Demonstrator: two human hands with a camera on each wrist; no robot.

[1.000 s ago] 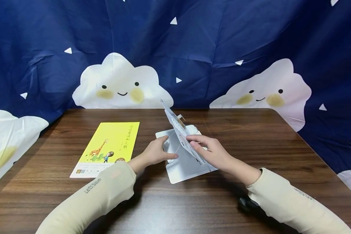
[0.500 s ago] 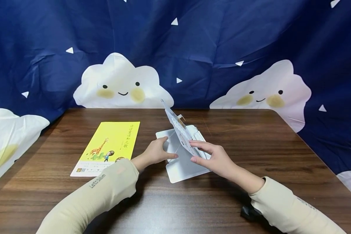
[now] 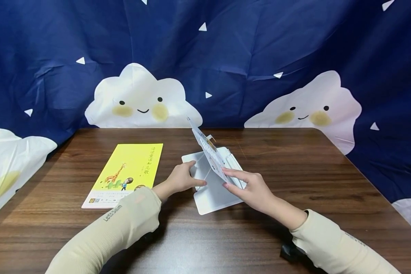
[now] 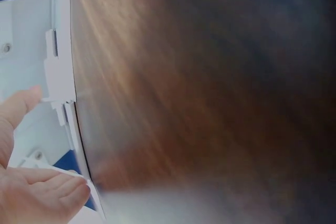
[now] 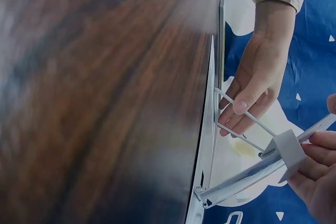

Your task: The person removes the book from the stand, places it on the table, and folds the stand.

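A white metal book stand stands in the middle of the table, its flat base on the wood and its printed back panel tilted up. My right hand pinches the panel's near edge between thumb and fingers. At the stand's left side is my left hand, thumb and index finger spread. Thin wire legs run between panel and base in the right wrist view, and the left thumb overlaps one of them. In the left wrist view, the left fingers lie beside the stand's white frame.
A yellow picture book lies flat to the left, close to the left forearm. Beneath the right forearm is a small dark object. A blue curtain with cloud faces hangs behind the brown table.
The right hand has shifted from the panel's face to its near edge, uncovering more of the white strip on the base's right side. The left hand has barely moved.
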